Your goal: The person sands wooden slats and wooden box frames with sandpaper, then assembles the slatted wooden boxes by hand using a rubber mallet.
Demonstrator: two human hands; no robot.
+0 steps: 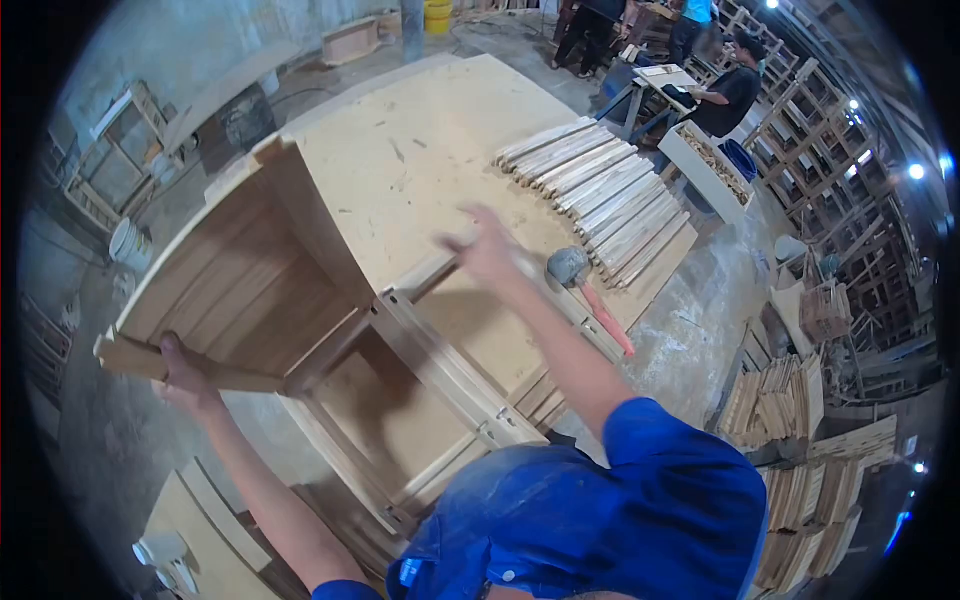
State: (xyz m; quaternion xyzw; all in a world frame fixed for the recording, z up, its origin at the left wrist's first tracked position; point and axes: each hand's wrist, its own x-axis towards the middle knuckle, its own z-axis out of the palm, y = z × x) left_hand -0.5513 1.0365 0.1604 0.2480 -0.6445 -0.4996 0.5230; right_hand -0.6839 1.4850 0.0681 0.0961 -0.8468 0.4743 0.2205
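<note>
My left hand grips the lower edge of a slatted wooden panel, which stands tilted up at the left. Its thumb lies on the inner face, and the fingers are behind the edge. The panel meets a wooden frame with a rectangular opening, lying in front of my body. Over the far rail of the frame, my right hand is blurred by motion, with thumb and fingers apart and nothing seen in them. To its right lies a mallet with a grey head and a red handle.
A row of wooden slats lies on the plywood worktable. Beyond it, a person sits beside a box of wood pieces. Stacks of wood stand at the right, and a white bucket at the left.
</note>
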